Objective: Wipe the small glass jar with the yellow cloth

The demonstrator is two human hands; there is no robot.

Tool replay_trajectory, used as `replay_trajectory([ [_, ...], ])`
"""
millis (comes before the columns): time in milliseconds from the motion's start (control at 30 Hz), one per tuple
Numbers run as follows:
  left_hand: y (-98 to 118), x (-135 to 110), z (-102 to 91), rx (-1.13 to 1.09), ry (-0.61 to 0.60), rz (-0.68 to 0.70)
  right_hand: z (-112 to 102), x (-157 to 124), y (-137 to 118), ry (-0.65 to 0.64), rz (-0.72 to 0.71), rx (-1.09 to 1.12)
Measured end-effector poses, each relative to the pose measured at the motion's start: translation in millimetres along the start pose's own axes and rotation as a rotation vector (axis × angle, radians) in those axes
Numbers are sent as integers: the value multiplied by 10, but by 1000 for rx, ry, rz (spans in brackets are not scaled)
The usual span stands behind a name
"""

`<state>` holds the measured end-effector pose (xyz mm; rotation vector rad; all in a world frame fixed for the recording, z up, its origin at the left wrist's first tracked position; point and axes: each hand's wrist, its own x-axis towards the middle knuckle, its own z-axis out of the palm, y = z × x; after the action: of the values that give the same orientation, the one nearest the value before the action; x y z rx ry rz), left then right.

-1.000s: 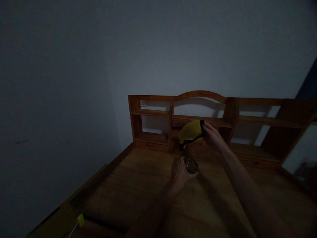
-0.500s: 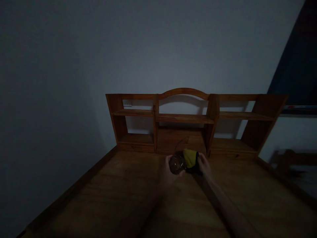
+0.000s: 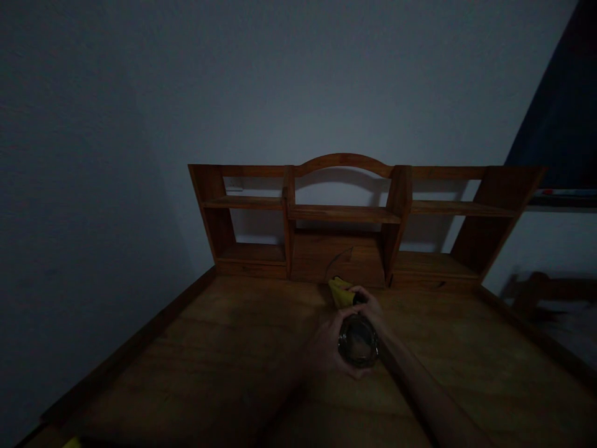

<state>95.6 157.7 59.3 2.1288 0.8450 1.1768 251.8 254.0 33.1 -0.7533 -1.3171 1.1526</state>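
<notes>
Holding one glass vessel [image 3: 358, 342], one yellow cloth [image 3: 341, 295], two hands [image 3: 372, 309].

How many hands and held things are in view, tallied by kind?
Hands: 2, the left hand and the right hand
Glass: 1, in the left hand
Yellow cloth: 1, with dark edging, in the right hand
Total: 4

1 glass vessel [image 3: 358, 341]: see-through, glints along its rim, held up, round end facing the camera | 1 yellow cloth [image 3: 342, 295]: black edging, bunched, partly hidden, just beyond the vessel and slightly left | contact between these 2: cannot tell
</notes>
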Motion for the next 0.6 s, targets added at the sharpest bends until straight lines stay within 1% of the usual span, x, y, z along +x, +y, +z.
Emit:
replay_trajectory([
  [67,-10,-7,21,3,-18,-1,-7,-5,21,-57,13,42],
  [100,-13,-8,28,-1,-22,-11,-11,-6,39,-64,32,58],
  [200,-24,-4,31,8,7,-42,-26,0,90,20,107,51],
  [267,-45,7,26,37,53,-53,-32,6,102,53,122,20],
  [333,-86,23,26,72,93,-58,-37,10,101,38,106,1],
  [400,-148,39,30,128,136,-70,-44,15,99,51,97,-8],
  [500,-260,65,29,255,242,-104,-61,31,113,84,109,-7],
  [600,-358,93,-4,346,331,-155,-76,49,128,97,64,16],
])
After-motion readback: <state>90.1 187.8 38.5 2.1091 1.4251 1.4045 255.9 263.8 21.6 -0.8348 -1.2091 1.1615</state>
